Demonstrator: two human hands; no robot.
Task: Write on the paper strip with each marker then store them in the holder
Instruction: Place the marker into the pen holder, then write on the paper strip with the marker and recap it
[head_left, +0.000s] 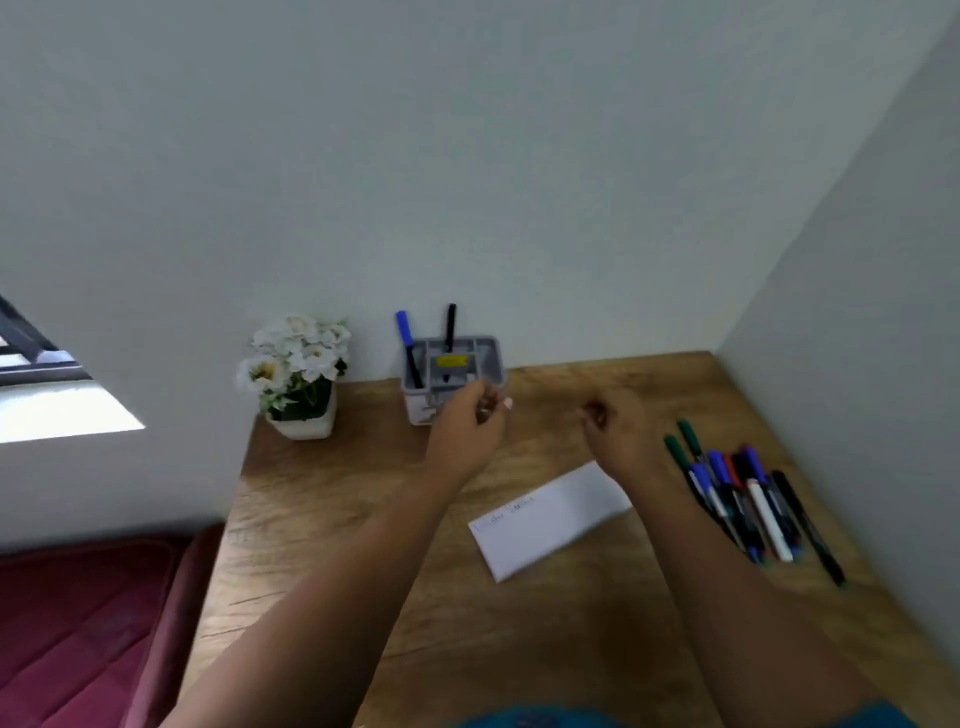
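Head view, listed from the near edge outward.

1. Garment: a strip of blue-green cloth (530, 719) at the bottom edge, nearest the camera.
2. Forearms: two bare forearms reaching forward over the table.
3. Table (322, 499): wood-grain top, set into a corner where two plain pale walls meet; its far edge runs along the back wall (467, 156), its right edge along the side wall (872, 291).
4. Paper strip (550, 519): white, lying flat and slantwise at mid-table, between the two forearms; faint writing near its left end, too blurred to read.
5. Loose markers (748, 504): a heap on the table to the right of the strip, touching and overlapping; green, blue, red, black and white barrels can be made out.
6. Left hand (470, 418): raised just in front of the holder, fingers curled loosely inward; blurred, and whether it pinches anything cannot be told.
7. Right hand (615, 431): raised above the far end of the strip, fingers curled; also blurred, grip cannot be told.
8. Holder (488, 358): grey, compartmented, on a paler base, standing at the back wall; a yellow label in its middle section.
9. Blue-capped marker (405, 332): upright, leaning left, in the holder's left compartment.
10. Black marker (450, 325): upright in a rear compartment.
11. Flower pot (304, 421): white, with white blooms, left of the holder.
12. Cushion (88, 623): dark red, quilted, left of the table.
13. Window (47, 384): dark frame, bright sill, at the left edge.
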